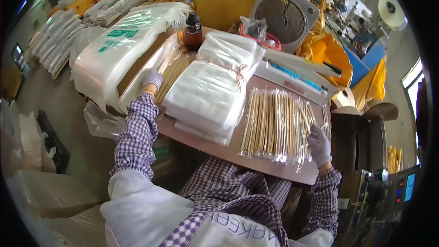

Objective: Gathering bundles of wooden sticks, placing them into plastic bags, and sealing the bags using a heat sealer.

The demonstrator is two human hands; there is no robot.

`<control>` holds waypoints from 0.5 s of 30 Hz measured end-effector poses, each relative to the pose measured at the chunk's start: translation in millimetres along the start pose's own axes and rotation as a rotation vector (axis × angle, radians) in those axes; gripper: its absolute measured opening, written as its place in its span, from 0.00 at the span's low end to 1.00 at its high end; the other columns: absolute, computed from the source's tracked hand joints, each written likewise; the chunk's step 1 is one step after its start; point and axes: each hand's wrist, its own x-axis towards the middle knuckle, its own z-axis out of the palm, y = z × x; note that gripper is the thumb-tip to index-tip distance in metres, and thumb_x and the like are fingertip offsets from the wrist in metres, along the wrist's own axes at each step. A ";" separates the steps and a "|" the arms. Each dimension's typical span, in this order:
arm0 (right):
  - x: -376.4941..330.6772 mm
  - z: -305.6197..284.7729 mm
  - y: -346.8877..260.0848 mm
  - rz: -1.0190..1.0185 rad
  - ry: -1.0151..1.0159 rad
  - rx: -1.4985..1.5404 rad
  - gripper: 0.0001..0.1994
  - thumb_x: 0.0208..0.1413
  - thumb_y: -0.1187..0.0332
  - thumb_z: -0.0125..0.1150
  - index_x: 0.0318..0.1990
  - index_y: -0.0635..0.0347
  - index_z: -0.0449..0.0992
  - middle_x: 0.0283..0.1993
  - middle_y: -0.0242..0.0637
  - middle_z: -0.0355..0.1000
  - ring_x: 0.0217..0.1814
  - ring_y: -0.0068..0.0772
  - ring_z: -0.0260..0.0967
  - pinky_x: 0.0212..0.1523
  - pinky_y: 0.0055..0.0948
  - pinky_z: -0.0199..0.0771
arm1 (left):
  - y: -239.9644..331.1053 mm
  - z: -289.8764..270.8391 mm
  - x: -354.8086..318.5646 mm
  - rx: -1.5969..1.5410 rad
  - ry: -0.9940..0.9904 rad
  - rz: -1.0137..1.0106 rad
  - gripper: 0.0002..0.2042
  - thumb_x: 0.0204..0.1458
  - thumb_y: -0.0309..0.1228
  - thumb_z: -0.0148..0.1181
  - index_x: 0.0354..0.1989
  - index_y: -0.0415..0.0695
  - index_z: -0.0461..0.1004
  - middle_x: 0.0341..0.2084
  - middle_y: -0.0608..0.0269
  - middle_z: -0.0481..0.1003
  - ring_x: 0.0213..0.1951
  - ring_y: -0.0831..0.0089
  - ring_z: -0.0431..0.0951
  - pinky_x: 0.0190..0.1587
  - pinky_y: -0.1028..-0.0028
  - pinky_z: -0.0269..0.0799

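Note:
My left hand (152,78), in a thin pale glove, is at the left of the table with its fingers closed at the edge of a pile of bare thin wooden sticks (174,75). Its fingertips are small and partly hidden. At the right, my gloved right hand (319,146) pinches the end of a stick in clear film (305,121), at the edge of a row of film-wrapped sticks (272,126) lying side by side. Between my hands lies a thick stack of clear plastic bags (212,82), tied with a string (238,71).
Behind the bags stand a dark-capped amber bottle (193,34), a red basket (272,42) and a grey box fan (286,13). A long white box-like device (292,80) lies behind the wrapped row. More plastic bags (123,45) are piled at left. The table's edge (256,167) is near my lap.

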 end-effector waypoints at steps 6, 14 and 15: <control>37.2 35.8 -30.3 -0.080 -0.065 -0.213 0.18 0.47 0.67 0.51 0.46 0.61 0.69 0.43 0.48 0.70 0.43 0.41 0.69 0.45 0.29 0.66 | 126.0 -87.8 -128.2 -1.040 -0.184 0.540 0.05 0.50 0.29 0.48 0.28 0.41 0.65 0.15 0.67 0.67 0.20 0.81 0.67 0.21 0.80 0.63; 80.7 119.1 -66.3 0.381 -0.225 -0.849 0.32 0.49 0.45 0.50 0.53 0.63 0.60 0.49 0.52 0.65 0.50 0.48 0.65 0.48 0.39 0.65 | 204.3 64.4 -255.1 -0.514 -0.358 0.567 0.29 0.44 0.35 0.54 0.54 0.34 0.56 0.44 0.37 0.66 0.46 0.50 0.68 0.50 0.63 0.63; 83.8 125.3 -61.3 0.428 -0.258 -0.824 0.36 0.47 0.41 0.48 0.57 0.60 0.55 0.51 0.52 0.62 0.51 0.50 0.63 0.48 0.43 0.65 | 211.5 75.1 -253.8 -0.362 -0.490 0.397 0.29 0.44 0.37 0.54 0.54 0.33 0.56 0.44 0.36 0.66 0.47 0.50 0.68 0.50 0.63 0.63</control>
